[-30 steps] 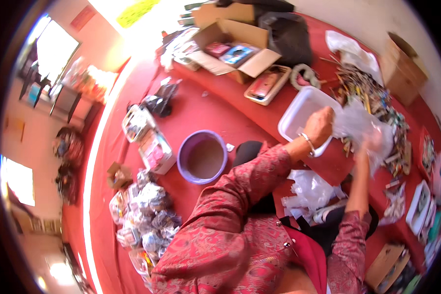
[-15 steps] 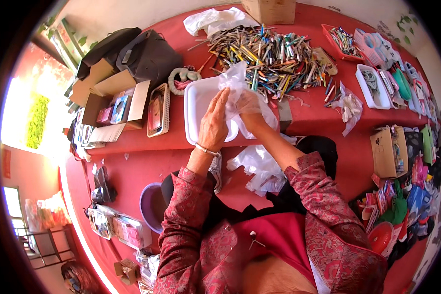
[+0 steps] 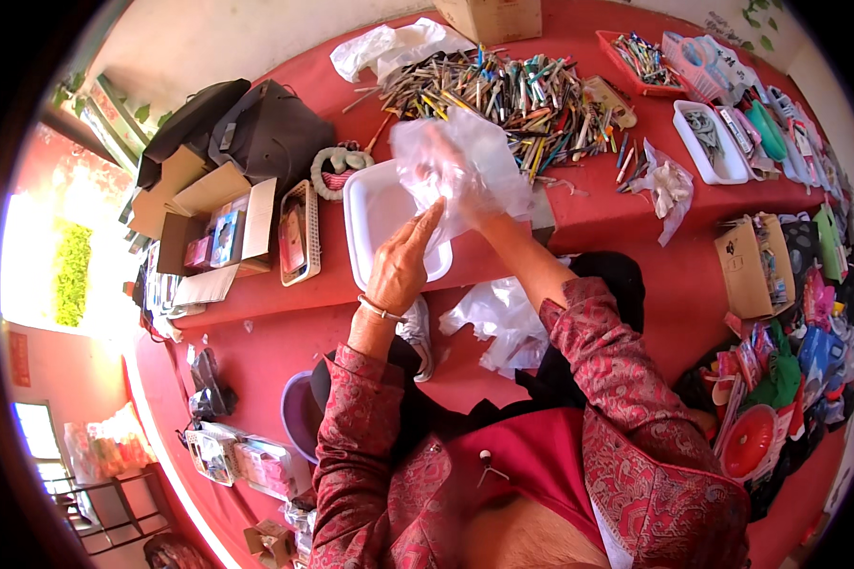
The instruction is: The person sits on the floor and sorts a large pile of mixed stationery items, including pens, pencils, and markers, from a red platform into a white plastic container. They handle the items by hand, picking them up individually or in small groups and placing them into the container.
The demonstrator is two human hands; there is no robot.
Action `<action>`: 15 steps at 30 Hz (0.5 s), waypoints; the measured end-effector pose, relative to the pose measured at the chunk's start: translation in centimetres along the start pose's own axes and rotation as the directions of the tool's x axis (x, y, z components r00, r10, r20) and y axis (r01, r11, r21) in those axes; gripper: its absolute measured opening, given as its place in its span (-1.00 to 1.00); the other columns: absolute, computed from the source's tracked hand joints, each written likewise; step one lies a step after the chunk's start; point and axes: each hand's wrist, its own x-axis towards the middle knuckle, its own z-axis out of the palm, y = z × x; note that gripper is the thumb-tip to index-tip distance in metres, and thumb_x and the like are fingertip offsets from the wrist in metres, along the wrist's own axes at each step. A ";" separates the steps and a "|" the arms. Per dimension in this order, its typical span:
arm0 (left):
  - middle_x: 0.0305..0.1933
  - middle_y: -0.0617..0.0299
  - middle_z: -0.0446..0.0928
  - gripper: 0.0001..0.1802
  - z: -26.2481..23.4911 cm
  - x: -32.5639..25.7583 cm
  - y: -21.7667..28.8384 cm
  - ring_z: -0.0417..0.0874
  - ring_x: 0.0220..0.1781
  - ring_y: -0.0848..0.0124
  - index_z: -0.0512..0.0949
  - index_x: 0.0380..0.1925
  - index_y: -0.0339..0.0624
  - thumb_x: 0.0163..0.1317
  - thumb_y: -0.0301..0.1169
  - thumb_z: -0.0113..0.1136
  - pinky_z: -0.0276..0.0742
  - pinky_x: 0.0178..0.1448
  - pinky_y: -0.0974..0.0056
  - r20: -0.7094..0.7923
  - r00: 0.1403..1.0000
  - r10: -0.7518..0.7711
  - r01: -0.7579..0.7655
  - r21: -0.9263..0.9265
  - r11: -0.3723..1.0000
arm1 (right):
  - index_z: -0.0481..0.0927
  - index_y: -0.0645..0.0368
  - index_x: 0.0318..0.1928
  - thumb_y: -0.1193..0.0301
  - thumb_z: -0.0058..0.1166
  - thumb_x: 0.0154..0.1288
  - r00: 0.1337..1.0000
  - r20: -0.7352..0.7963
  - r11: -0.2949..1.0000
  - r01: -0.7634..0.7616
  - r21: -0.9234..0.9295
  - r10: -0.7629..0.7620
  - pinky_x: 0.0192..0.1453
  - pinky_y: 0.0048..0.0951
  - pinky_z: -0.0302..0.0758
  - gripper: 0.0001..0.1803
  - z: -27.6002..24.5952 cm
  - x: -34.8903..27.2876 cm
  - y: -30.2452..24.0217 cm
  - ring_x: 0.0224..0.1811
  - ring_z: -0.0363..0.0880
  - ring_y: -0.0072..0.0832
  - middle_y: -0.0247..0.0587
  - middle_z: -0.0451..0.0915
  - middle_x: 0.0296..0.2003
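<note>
A clear plastic bag (image 3: 493, 156) spreads over my right hand (image 3: 457, 185), which shows through the film. Motion and the bag blur its fingers, so I cannot tell how they are held. My left hand (image 3: 396, 270) has its fingers stretched out, the fingertips at the bag's near left edge. Both hands are above a white plastic tub (image 3: 359, 228) on the red ledge, and the bag covers part of its right side. Below them lies a heap of crumpled clear plastic (image 3: 503, 318) between my knees.
Behind the tub spreads a big pile of pens and pencils (image 3: 503, 95). On the left are an open cardboard box (image 3: 185, 242), a narrow basket (image 3: 299, 232) and a dark bag (image 3: 270, 133). A white tray (image 3: 721, 166) stands right; a purple basin (image 3: 301, 412) sits lower left.
The bag has opened out wider over my right hand, which has moved up and left. My left hand has come down and slightly left. The whole view has shifted a little.
</note>
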 end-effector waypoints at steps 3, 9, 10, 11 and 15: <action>-0.22 -0.07 0.47 -0.34 0.6 -0.1 0.7 0.52 -0.22 0.04 0.23 0.12 -0.09 -0.10 -0.72 -0.16 0.45 -0.17 0.16 0.069 0.996 -0.055 0.059 -0.057 0.997 | -0.08 0.12 0.25 -0.03 0.08 0.04 0.983 -0.118 0.979 -0.116 0.169 0.137 -0.03 -0.46 0.30 -0.09 -1.8 2.1 -1.6 -0.13 0.30 -0.54 -0.28 0.33 -0.16; -0.37 -0.01 0.51 -0.63 1.4 -1.7 0.9 0.55 -0.31 0.09 0.40 -0.11 -0.12 0.00 -0.41 0.11 0.45 -0.26 0.12 0.199 0.972 -0.122 0.126 -0.007 0.992 | 0.27 0.15 -0.04 -0.14 -0.12 0.10 0.959 -0.261 0.992 -0.120 -0.024 0.110 -0.40 -0.53 0.30 -0.35 -3.0 2.6 -6.3 -0.46 0.29 -0.58 -0.43 0.29 -0.45; -0.37 0.00 0.52 -0.64 1.1 -1.5 1.2 0.55 -0.30 0.11 0.43 -0.15 -0.12 -0.01 -0.35 0.16 0.45 -0.26 0.12 0.250 0.965 -0.075 0.074 0.015 0.997 | 0.28 0.15 -0.07 -0.12 -0.13 0.13 0.963 -0.264 0.992 -0.075 -0.104 0.046 -0.47 -0.57 0.28 -0.39 -3.5 2.8 -6.3 -0.53 0.25 -0.62 -0.46 0.26 -0.52; -0.39 0.05 0.53 -0.64 0.7 -1.5 1.7 0.57 -0.32 0.18 0.47 -0.26 -0.12 -0.08 -0.24 0.23 0.45 -0.26 0.15 0.198 0.962 -0.187 0.208 -0.093 0.974 | 0.28 0.17 -0.08 -0.09 -0.11 0.14 0.959 -0.250 0.991 -0.134 0.023 0.135 -0.46 -0.57 0.28 -0.41 -2.9 2.1 -6.8 -0.52 0.24 -0.62 -0.46 0.25 -0.51; -0.47 0.18 0.47 -0.59 -1.6 -0.1 -1.3 0.48 -0.45 0.42 0.41 -0.41 -0.27 0.17 -0.08 -0.12 0.41 -0.30 0.35 -0.062 0.827 -0.559 0.403 -0.628 0.665 | 0.11 0.30 0.12 0.01 0.10 0.04 0.965 -0.262 0.963 -0.044 -0.266 -0.028 -0.09 -0.44 0.31 -0.20 -2.1 1.5 -3.8 -0.18 0.31 -0.41 -0.17 0.34 -0.20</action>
